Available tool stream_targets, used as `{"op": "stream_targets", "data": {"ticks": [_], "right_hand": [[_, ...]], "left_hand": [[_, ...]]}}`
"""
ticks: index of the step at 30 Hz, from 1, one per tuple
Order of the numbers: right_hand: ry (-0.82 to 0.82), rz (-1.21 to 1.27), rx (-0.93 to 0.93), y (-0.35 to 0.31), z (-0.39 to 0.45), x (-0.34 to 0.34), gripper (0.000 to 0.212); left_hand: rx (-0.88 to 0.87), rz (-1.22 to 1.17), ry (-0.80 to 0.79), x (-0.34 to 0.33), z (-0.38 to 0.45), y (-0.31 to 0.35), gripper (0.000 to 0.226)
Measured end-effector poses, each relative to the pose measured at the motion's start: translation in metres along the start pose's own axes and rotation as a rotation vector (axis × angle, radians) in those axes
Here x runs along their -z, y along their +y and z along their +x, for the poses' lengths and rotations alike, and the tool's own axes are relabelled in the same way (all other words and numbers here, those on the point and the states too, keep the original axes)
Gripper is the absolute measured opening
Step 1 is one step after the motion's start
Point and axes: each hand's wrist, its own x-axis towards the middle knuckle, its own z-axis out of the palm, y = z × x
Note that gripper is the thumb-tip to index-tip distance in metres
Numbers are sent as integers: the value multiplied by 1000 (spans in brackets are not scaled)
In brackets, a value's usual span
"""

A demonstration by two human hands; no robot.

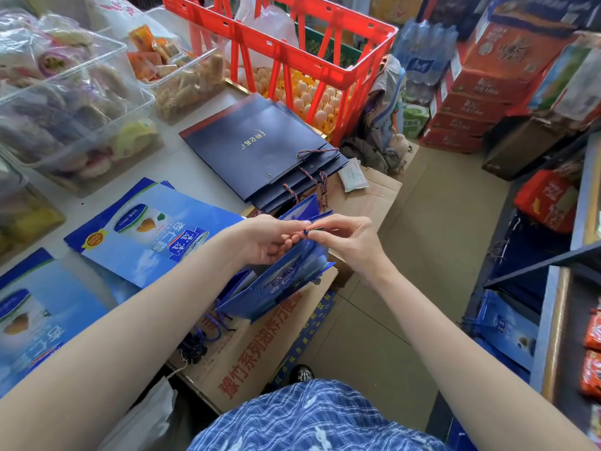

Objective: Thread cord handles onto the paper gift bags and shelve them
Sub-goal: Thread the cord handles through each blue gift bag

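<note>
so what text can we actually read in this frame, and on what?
"豫竹系列油炸方便": red print on the cardboard box; the held bag hides what follows.
"杏仁露": on the flat blue gift bag; its smaller print is too small to read.
Gold script on the navy bags: too small to read.
Red cartons and the water pack label: blurred.

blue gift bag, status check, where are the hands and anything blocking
Left hand and right hand both pinching cord end at rim of blue gift bag. Bag stands on carton. Nothing blocking.
</note>
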Motion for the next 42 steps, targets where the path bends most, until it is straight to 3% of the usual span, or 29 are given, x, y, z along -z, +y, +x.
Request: {"op": "stream_targets", "data": {"ticks": [4, 8, 13, 19, 25, 30, 35, 42], "right_hand": [[-20, -24, -34, -2, -2, -2, 12], [126, -52, -130, -5, 1, -14, 12], [183, -511, 23, -11, 8, -29, 18], [132, -528, 19, -16, 9, -23, 13], [-21, -730, 66, -17, 12, -29, 23], [-42, -676, 22, -15, 11, -22, 21], [-15, -599, -61, -20, 16, -20, 14], [-1, -517, -131, -19, 18, -19, 9]], "left_hand": [[-27, -22, 22, 2, 0, -3, 14], [-163, 22, 120, -1, -1, -10, 10], [-356, 9, 155, -6, -6, -23, 7], [-584, 300, 273, -3, -16, -28, 7], [-868, 730, 528, -1, -14, -29, 8], [-938, 870, 586, 1, -10, -31, 11], [-1011, 925, 741, 0, -8, -37, 12], [-849, 719, 730, -3, -9, -32, 12]]}}
